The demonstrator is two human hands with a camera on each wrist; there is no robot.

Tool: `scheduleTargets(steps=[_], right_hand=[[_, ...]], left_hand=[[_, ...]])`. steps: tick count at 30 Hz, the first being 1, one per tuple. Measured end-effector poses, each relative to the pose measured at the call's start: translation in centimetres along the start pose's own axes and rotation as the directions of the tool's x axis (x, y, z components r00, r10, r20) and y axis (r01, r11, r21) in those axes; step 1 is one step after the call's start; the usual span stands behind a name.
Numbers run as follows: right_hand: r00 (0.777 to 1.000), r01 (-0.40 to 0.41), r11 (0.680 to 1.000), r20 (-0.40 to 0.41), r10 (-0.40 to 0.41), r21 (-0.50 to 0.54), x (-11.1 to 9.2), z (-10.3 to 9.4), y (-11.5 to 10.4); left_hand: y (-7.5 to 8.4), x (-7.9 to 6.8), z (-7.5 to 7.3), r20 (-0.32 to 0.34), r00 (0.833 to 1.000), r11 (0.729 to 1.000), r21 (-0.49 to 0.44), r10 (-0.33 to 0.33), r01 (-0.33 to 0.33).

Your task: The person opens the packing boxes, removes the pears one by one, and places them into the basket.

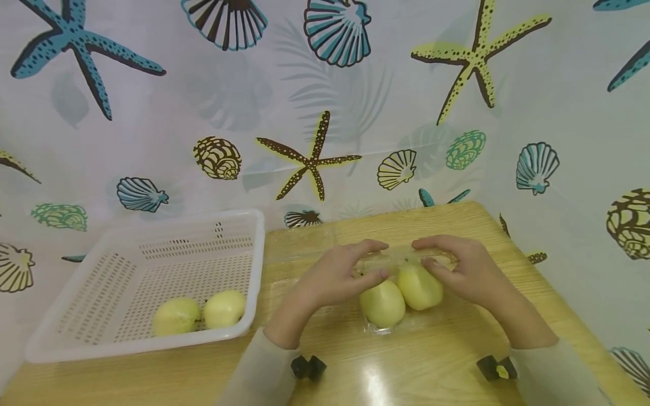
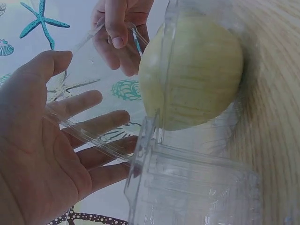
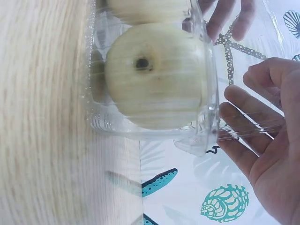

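Observation:
Two round pale-yellow fruits [image 1: 382, 304] sit side by side in a clear plastic clamshell box [image 1: 381, 330] on the table. Its see-through lid [image 2: 89, 138] stands raised at the far side, between my hands. The left hand [image 1: 345, 272] is at the lid's left part, its fingers extended behind the plastic and its thumb apart from them. From the other side my right hand [image 1: 463, 272] reaches to the lid with loosely bent fingers, thumb toward the fruit. A dark blossom end shows on one fruit [image 3: 157, 77] in the right wrist view.
A white perforated basket [image 1: 258, 270] stands on the left with two similar fruits [image 1: 176, 317] near its front edge. More clear plastic packaging [image 1: 299, 245] lies between basket and hands. A shell-and-starfish patterned cloth [image 1: 355, 101] hangs behind the wooden table [image 1: 345, 378].

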State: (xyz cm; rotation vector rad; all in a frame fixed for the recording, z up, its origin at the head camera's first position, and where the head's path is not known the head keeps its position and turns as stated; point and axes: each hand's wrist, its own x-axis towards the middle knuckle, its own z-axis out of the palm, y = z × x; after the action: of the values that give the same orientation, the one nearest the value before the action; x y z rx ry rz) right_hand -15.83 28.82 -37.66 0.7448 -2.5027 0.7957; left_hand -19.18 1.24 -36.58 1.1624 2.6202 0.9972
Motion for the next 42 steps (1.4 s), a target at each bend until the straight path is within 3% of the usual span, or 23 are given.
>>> scheduleTargets(steps=[7,14,20,27,42], right_hand=[[0.992,-0.125,0.989,-0.012,0.126,0.073,0.0,0.1,-0.2],[0.991,-0.11,0.983,-0.061,0.12,0.145,0.0,0.6,-0.1],[0.987,-0.111,0.984,-0.104,0.126,0.137,0.0,0.8,0.1],[0.977,-0.167,0.976,-0.11,0.183,0.141,-0.1,1.0,0.2],[0.973,-0.175,0.959,-0.112,0.203,0.222,0.0,1.0,0.1]], left_hand=[[-0.1,-0.1,-0.4,-0.023,0.999,0.997,-0.068,-0.033,0.031],[-0.2,-0.1,-0.6,-0.047,0.998,0.995,-0.09,-0.046,0.042],[-0.9,0.1,-0.2,-0.086,0.99,0.983,-0.153,-0.113,0.099],[-1.2,0.2,-0.2,-0.097,0.985,0.969,-0.216,-0.14,0.117],[-1.9,0.2,-0.2,-0.16,0.97,0.946,-0.296,-0.182,0.129]])
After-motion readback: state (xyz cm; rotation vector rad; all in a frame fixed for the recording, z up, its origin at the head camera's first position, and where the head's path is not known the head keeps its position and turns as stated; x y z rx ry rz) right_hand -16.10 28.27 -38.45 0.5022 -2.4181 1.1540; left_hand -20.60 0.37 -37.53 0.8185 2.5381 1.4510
